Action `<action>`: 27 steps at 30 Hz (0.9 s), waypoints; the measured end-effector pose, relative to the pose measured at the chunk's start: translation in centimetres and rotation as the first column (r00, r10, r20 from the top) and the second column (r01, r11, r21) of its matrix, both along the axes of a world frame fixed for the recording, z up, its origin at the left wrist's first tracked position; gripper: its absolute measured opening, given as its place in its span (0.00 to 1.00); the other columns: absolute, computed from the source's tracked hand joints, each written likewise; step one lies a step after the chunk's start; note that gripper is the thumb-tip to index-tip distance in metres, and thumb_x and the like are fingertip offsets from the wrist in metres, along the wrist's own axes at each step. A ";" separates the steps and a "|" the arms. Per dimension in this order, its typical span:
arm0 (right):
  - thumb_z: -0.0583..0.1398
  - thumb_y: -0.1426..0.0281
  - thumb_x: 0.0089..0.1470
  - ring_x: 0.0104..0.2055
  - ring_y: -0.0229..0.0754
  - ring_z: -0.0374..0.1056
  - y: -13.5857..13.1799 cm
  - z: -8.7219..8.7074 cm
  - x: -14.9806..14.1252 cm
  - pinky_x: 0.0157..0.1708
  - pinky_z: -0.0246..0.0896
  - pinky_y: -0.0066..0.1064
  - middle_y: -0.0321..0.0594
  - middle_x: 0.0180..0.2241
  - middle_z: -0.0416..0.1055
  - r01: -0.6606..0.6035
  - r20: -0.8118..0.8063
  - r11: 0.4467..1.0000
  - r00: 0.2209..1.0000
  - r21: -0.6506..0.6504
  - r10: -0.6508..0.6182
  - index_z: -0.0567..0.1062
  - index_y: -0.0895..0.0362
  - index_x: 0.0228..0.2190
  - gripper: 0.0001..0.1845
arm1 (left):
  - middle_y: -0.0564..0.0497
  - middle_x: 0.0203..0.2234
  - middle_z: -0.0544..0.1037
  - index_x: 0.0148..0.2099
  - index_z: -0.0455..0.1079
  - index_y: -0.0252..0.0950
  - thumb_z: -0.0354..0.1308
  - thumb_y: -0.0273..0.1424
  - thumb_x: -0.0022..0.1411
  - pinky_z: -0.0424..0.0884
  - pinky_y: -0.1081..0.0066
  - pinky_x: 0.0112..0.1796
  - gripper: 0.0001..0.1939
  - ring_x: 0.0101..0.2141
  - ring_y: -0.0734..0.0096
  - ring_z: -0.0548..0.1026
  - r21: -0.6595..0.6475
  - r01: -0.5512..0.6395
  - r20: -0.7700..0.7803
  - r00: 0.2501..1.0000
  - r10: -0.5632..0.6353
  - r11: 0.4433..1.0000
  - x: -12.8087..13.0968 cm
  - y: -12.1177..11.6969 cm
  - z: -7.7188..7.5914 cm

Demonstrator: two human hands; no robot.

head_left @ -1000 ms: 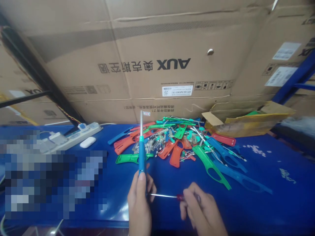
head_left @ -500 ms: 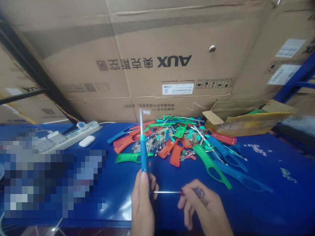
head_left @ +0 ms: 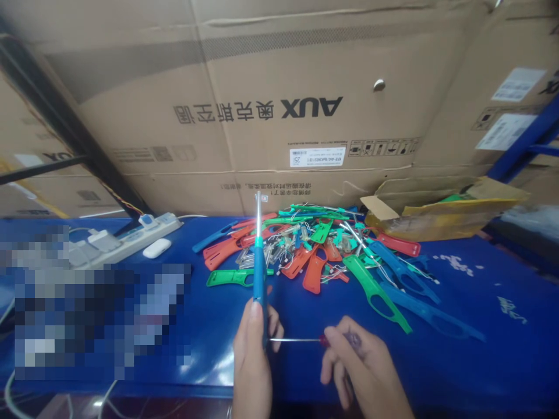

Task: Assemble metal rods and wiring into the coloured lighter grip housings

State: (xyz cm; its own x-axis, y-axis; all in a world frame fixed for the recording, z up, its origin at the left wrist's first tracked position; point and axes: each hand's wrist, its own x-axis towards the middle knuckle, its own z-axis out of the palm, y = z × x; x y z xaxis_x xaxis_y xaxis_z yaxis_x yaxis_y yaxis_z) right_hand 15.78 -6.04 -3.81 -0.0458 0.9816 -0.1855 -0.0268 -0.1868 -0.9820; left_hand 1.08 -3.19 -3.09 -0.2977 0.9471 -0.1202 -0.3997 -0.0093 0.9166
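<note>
My left hand [head_left: 254,343] is closed around the blue handle of a long-nosed gas lighter [head_left: 259,270], its metal tube pointing up and away from me. My right hand [head_left: 356,361] grips a screwdriver [head_left: 297,340] by its reddish, see-through handle. The thin metal shaft lies level and reaches left to the side of the lighter's handle. Where the tip meets the lighter is hidden by the lighter and my left fingers. Beyond my hands lies a pile of lighter parts: green handle halves [head_left: 378,294], orange halves [head_left: 314,270], blue halves [head_left: 432,311], metal tubes and white wires.
An open cardboard box [head_left: 445,218] stands at the back right. On the left are a white power strip [head_left: 148,230] with plugs and a white rounded case [head_left: 156,248]. Small white bits [head_left: 456,265] lie on the blue table [head_left: 471,372]. Large cartons [head_left: 271,64] rise behind.
The lighter's tube has swung slightly to the right and more upright. Both hands keep their grip, and the screwdriver stays against the lighter's side. The whole view has shifted a little.
</note>
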 end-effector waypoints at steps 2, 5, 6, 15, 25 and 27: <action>0.55 0.46 0.64 0.19 0.34 0.66 0.1 -0.6 -0.1 0.19 0.56 0.25 0.40 0.25 0.75 0.007 -0.030 0.999 1.000 0.050 -0.006 0.68 0.56 0.32 0.26 | 0.56 0.25 0.59 0.34 0.68 0.36 0.61 0.54 0.63 0.59 0.76 0.23 0.24 0.25 0.75 0.58 -0.013 -0.010 0.002 1.000 0.010 1.000 0.0 0.0 -0.1; 0.58 0.45 0.61 0.31 0.41 0.73 0.4 -1.5 0.1 0.22 0.66 0.28 0.46 0.39 0.77 -0.023 -0.175 0.990 0.983 0.138 0.047 0.68 0.53 0.40 0.24 | 0.57 0.24 0.59 0.33 0.66 0.37 0.61 0.55 0.62 0.59 0.76 0.23 0.25 0.24 0.75 0.58 -0.017 -0.015 0.001 1.000 0.015 1.000 -0.1 0.1 -0.4; 0.59 0.45 0.60 0.33 0.43 0.73 0.5 -1.7 0.3 0.22 0.67 0.29 0.47 0.43 0.77 -0.042 -0.216 0.988 0.974 0.151 0.074 0.68 0.52 0.41 0.24 | 0.57 0.24 0.59 0.33 0.66 0.37 0.60 0.55 0.62 0.59 0.76 0.22 0.25 0.24 0.75 0.58 -0.013 -0.011 -0.008 1.000 0.011 1.000 -0.1 0.2 -0.5; 0.58 0.50 0.64 0.25 0.38 0.68 0.4 -0.2 0.4 0.26 0.65 0.30 0.41 0.27 0.75 0.038 0.058 0.991 0.997 0.126 -0.046 0.76 0.58 0.32 0.24 | 0.56 0.24 0.59 0.34 0.67 0.36 0.60 0.54 0.63 0.59 0.76 0.23 0.25 0.24 0.75 0.58 0.002 -0.026 -0.004 1.000 0.026 1.000 0.0 0.0 0.2; 0.60 0.45 0.59 0.22 0.36 0.59 0.4 0.4 0.0 0.25 0.53 0.28 0.30 0.18 0.65 0.015 0.068 0.999 0.998 0.043 -0.018 0.69 0.54 0.31 0.25 | 0.56 0.24 0.59 0.31 0.64 0.37 0.60 0.54 0.63 0.59 0.77 0.23 0.25 0.24 0.75 0.58 0.008 0.014 -0.005 1.000 -0.014 1.000 -0.3 0.0 -0.5; 0.59 0.44 0.60 0.20 0.35 0.55 0.4 0.5 0.0 0.25 0.51 0.28 0.28 0.14 0.58 0.036 0.123 0.999 0.992 0.021 -0.039 0.64 0.53 0.24 0.27 | 0.57 0.24 0.59 0.30 0.63 0.37 0.60 0.54 0.63 0.58 0.77 0.23 0.26 0.24 0.76 0.58 0.008 0.012 -0.008 1.000 -0.012 1.000 -0.3 0.0 -0.5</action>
